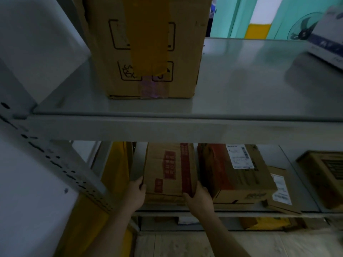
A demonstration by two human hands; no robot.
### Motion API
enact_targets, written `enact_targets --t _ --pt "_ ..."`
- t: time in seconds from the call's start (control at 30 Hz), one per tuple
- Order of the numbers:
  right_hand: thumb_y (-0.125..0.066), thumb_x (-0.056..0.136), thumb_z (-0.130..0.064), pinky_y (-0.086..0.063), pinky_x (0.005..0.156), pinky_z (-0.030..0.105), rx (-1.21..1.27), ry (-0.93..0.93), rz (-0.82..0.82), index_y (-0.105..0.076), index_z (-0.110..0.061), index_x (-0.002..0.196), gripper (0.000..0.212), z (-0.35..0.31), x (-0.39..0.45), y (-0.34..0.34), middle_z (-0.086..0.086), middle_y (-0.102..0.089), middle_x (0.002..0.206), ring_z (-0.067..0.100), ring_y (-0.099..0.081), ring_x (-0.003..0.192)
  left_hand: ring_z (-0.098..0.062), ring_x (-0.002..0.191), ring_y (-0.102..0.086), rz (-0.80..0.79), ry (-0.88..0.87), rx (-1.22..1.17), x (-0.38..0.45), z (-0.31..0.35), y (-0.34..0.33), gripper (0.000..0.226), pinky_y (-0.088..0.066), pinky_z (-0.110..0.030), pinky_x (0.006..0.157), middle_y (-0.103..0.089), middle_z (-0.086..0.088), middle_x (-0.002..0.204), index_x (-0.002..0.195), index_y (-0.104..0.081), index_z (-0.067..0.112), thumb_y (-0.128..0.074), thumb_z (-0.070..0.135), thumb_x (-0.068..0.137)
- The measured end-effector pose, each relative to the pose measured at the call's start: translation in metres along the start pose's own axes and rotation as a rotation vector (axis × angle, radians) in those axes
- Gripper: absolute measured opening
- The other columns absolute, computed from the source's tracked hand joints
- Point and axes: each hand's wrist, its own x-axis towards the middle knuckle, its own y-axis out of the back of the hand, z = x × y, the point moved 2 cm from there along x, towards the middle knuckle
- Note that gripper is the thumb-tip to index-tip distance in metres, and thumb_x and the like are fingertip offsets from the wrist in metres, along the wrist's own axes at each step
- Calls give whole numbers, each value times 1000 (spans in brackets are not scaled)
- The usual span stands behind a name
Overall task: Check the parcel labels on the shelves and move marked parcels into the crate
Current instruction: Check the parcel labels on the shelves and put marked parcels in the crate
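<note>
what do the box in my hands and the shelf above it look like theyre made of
The box gripped by the left hand and right hand looks like brown corrugated cardboard, matte, with red print and a red tape strip. The shelf above seems to be grey painted metal: smooth, faintly reflective, with a folded front lip.

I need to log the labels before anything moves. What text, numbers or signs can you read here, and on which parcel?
No text reads clearly.
Tall box on upper shelf: black pictogram frames, partly under tape; no words.
Box in the hands: red printed characters, blurred.
Box beside it: white label with barcode, print too small.
Flat parcel: white label, illegible.
Far-right box: dark print, blurred.
White box, top right: blue lettering, blurred.
</note>
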Motion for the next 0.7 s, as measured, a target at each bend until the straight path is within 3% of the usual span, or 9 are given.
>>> enact_targets --t 0.07,0.17,0.37,0.53,0.7 --pt "-61 94 -35 -48 99 32 2 -17 0 -37 -23 141 54 3 0 -3 2 -51 132 17 -55 118 -13 115 -54 -11 11 32 -1 -2 -3 47 -44 -23 94 -52 4 136 150 -38 26 -41 14 105" --pt "-61 94 -34 -51 98 32 5 -68 -35 -40 -23 134 47 3 0 -5 -2 -55 128 16 -57 115 -23 139 -39 -22 57 70 -2 -9 -7 64 -36 -37 113 -36 -2 155 156 -19 29 -48 17 101" --pt "-59 95 -30 -51 83 25 34 -70 -69 -50 -24 125 32 -3 0 0 -5 -63 112 10 -60 99 -26 139 -39 -35 64 48 1 -5 -12 59 -35 -37 112 -39 -6 153 155 -25 21 -50 22 102" --pt "-54 94 -40 -54 68 23 -37 24 131 -60 -28 103 16 -26 -10 15 -14 -62 90 1 -59 77 -27 143 -33 -45 94 32 4 -3 -9 63 -30 -36 114 -32 -8 157 156 -18 15 -49 28 102" --pt "-45 100 -39 -53 65 24 -68 205 357 -65 -27 87 26 -56 -21 42 -12 -55 86 5 -57 74 -25 138 -40 -166 76 40 6 5 -17 60 -34 -31 109 -39 -3 153 154 -25 17 -44 41 103"
